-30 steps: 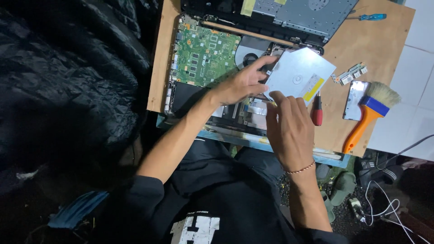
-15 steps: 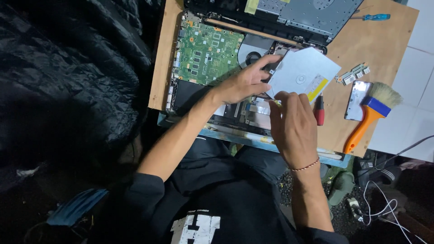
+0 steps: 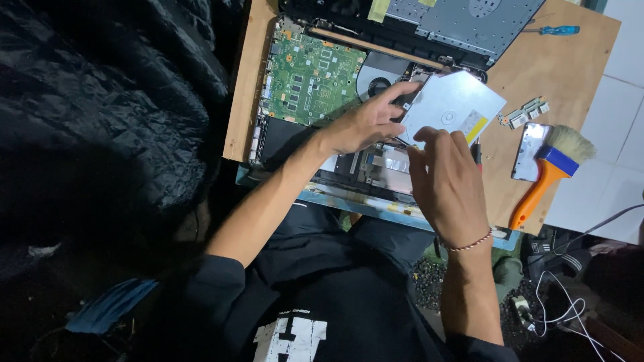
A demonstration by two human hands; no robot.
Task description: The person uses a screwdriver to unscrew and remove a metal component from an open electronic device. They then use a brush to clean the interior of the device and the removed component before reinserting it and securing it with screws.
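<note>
the flat silver optical drive (image 3: 453,107) is held tilted above the right end of the opened laptop base (image 3: 349,100), one edge low near the chassis and the far corner lifted toward the wooden surface (image 3: 570,74). the left hand (image 3: 365,124) grips its near-left edge, fingers (image 3: 402,90) curled over the top, while the right hand (image 3: 446,181) pinches the lower edge from beneath; both sets of fingers are closed on the drive. this looks like the step of handling the drive at its bay, and whichever way it goes the move calls for keeping it level with the slot and clear of the thin cables just under the fingers. left of the fingers lies the green motherboard (image 3: 312,77); to the right, a red-handled screwdriver (image 3: 477,153), an orange brush (image 3: 547,174) and small circuit strips (image 3: 523,114).
</note>
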